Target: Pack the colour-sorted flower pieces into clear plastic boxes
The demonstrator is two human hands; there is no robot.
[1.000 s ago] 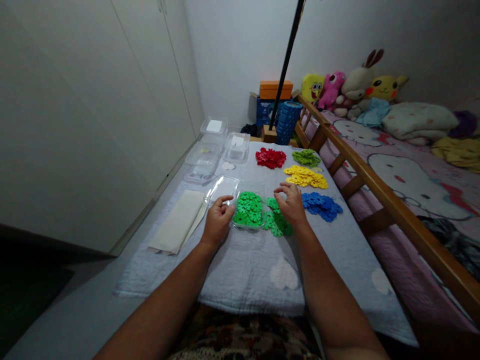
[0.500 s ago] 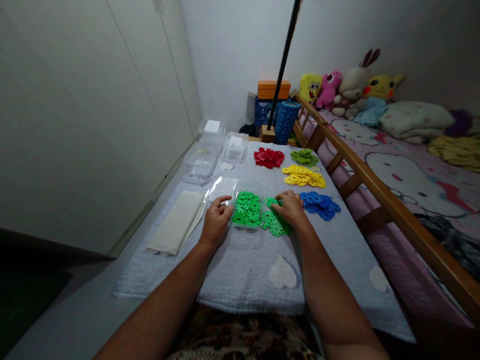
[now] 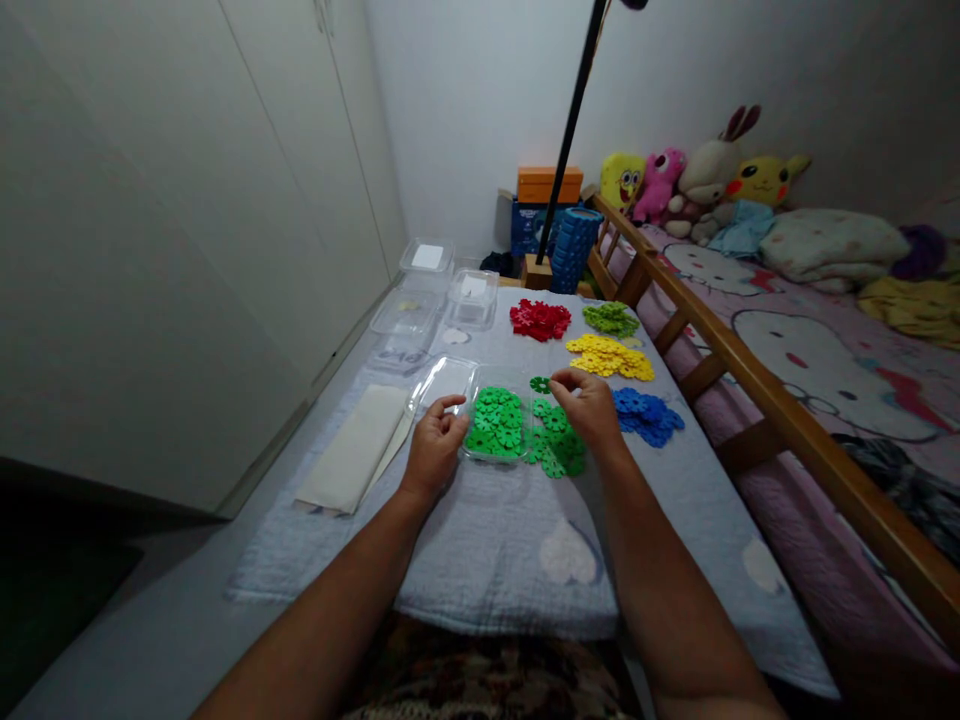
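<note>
A small clear plastic box [image 3: 498,462] in front of me contains several green snowflake-shaped building discs [image 3: 498,420]. My left hand [image 3: 436,440] rests at its left side, thumb and index finger apart and close to the wall; whether they touch it I cannot tell. Between thumb and fingertips, my right hand [image 3: 589,403] pinches one green snowflake disc [image 3: 539,384], raised just beyond the box's right side. Below that hand lies a loose pile of green discs [image 3: 555,445], partly in shadow. A clear lid [image 3: 442,383] sits against the box's left side.
Piles of red [image 3: 540,320], light green [image 3: 611,319], yellow [image 3: 611,357] and blue discs [image 3: 649,416] lie on the tablecloth [image 3: 487,560]. Clear containers [image 3: 405,312] stand at the back left, a folded cloth [image 3: 352,450] nearer. A wooden bed rail [image 3: 720,350] runs along the right.
My right hand has lifted off the green pile with one disc in its fingertips and moved slightly away from me. My left hand has stayed beside the box.
</note>
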